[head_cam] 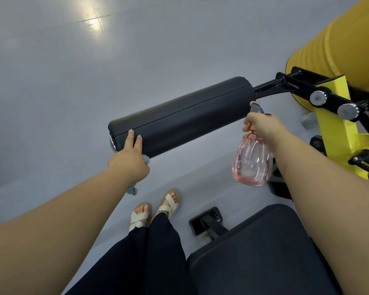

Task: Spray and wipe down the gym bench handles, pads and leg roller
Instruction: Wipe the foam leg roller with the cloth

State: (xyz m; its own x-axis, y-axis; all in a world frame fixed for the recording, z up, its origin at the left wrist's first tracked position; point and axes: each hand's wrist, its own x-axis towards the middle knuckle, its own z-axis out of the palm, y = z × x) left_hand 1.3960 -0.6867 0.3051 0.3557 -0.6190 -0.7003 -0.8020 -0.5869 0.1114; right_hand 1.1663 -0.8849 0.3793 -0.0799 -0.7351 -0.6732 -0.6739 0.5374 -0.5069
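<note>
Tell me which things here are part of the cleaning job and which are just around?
Part of the job:
black leg roller
pink spray bottle, in the right hand
teal cloth, under the left hand
dark seat pad

Just around:
yellow drum
sandals
grey floor

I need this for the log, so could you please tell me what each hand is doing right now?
Left hand: fingers resting on the leg roller, teal cloth tucked under the palm.
Right hand: closed on the pink spray bottle.
</note>
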